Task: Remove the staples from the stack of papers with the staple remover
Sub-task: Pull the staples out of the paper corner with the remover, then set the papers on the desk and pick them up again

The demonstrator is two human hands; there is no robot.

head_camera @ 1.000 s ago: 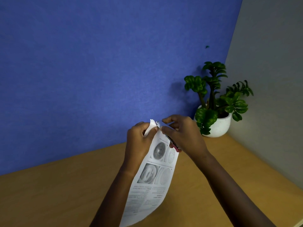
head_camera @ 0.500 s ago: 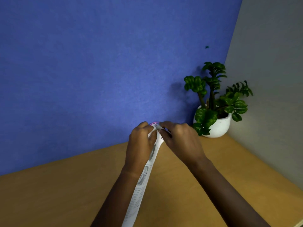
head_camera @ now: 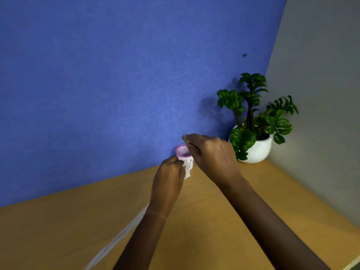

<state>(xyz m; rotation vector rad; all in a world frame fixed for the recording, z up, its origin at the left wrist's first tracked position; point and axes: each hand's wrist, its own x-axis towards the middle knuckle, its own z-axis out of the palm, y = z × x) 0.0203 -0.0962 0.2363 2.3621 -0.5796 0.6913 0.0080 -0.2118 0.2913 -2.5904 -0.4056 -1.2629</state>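
Beside the pink cup (head_camera: 183,151), left hand (head_camera: 168,177) pinches papers (head_camera: 187,169).

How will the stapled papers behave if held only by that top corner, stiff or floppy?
Probably floppy: the papers hang edge-on from the left hand, pinched at the top corner, and trail down past the forearm in a loose line. Likely light, since one pinch carries them. The thin corner could tear if the right hand tugs hard.
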